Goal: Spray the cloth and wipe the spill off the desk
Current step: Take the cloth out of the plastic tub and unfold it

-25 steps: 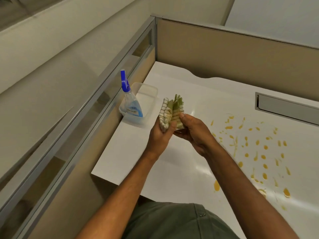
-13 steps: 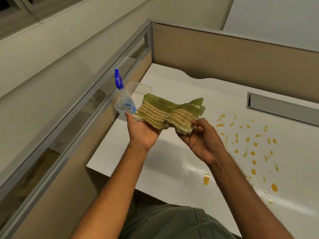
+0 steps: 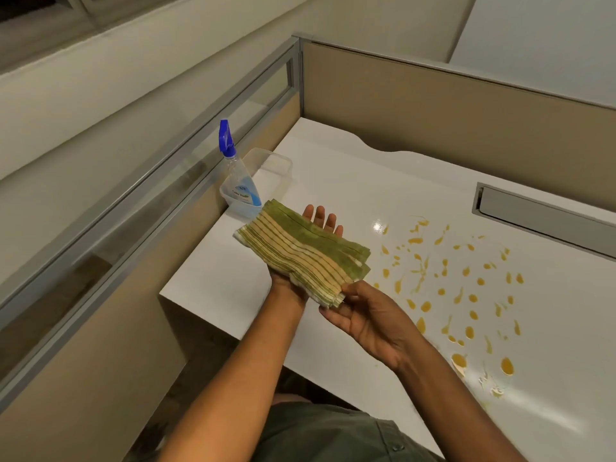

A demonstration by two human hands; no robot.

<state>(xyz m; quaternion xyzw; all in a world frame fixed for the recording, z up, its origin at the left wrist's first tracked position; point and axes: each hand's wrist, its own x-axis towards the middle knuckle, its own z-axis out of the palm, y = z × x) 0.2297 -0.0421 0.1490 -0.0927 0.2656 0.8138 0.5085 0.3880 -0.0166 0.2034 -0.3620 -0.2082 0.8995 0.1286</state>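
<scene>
A folded green and cream striped cloth (image 3: pixel 301 253) lies flat across the upturned palm of my left hand (image 3: pixel 322 219), whose fingertips stick out past its far edge. My right hand (image 3: pixel 368 320) pinches the cloth's near corner between thumb and fingers. Both hands hover above the white desk (image 3: pixel 350 195). A spray bottle (image 3: pixel 236 181) with a blue nozzle stands in a clear plastic tub (image 3: pixel 273 168) at the desk's left edge, just beyond the cloth. An orange spill (image 3: pixel 450 288) of many drops and streaks covers the desk to the right of my hands.
Beige partition walls (image 3: pixel 450 111) with metal frames close the desk at the back and left. A grey cable tray slot (image 3: pixel 540 211) is set into the desk at the right rear. The desk's front-left corner (image 3: pixel 166 295) lies below my left forearm.
The cloth went from bunched upright between both hands to spread out flat on my left palm. My right hand slid to the cloth's near corner.
</scene>
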